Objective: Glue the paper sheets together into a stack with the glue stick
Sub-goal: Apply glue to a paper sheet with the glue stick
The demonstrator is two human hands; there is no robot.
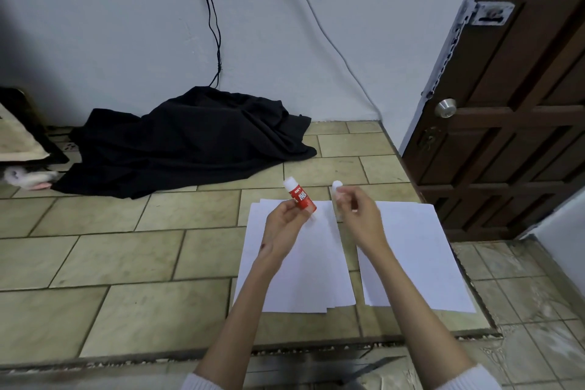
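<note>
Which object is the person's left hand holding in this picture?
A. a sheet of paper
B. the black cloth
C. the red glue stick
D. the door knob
C: the left hand grips the red glue stick above the paper sheets, while the right hand holds a small white piece, probably its cap.

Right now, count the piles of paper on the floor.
2. A left pile of fanned sheets lies under the left hand, a right pile under the right forearm. How many sheets each holds cannot be told.
</note>
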